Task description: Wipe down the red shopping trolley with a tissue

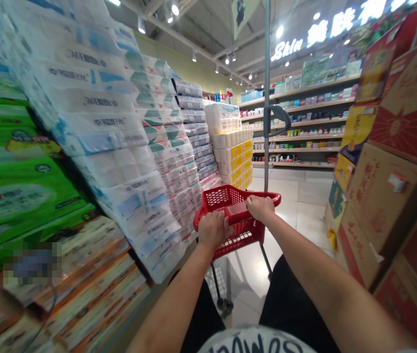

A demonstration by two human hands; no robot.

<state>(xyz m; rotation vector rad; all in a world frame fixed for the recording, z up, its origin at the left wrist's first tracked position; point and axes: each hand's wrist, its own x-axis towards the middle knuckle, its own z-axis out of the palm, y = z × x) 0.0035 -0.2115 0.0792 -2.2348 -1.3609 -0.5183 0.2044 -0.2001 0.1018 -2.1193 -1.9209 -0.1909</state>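
Note:
In front of me stands a red plastic shopping cart (240,239), its basket showing nothing inside from this angle. My left hand (212,229) is wrapped round the left part of its red handle. Further right, my right hand (260,208) grips the same handle, with a pale label (237,209) between the two hands. A tall grey pole (266,59) with a dark loop (279,120) rises from the far side of the cart. One dark wheel (224,306) shows near my legs; the other wheels are mostly hidden.
High stacks of wrapped tissue packs (101,117) line the left, with green packs (17,186) nearest. Cardboard cartons (388,196) are piled along the right. Pale tiled floor (297,215) runs between them towards shelves (304,120) of small goods.

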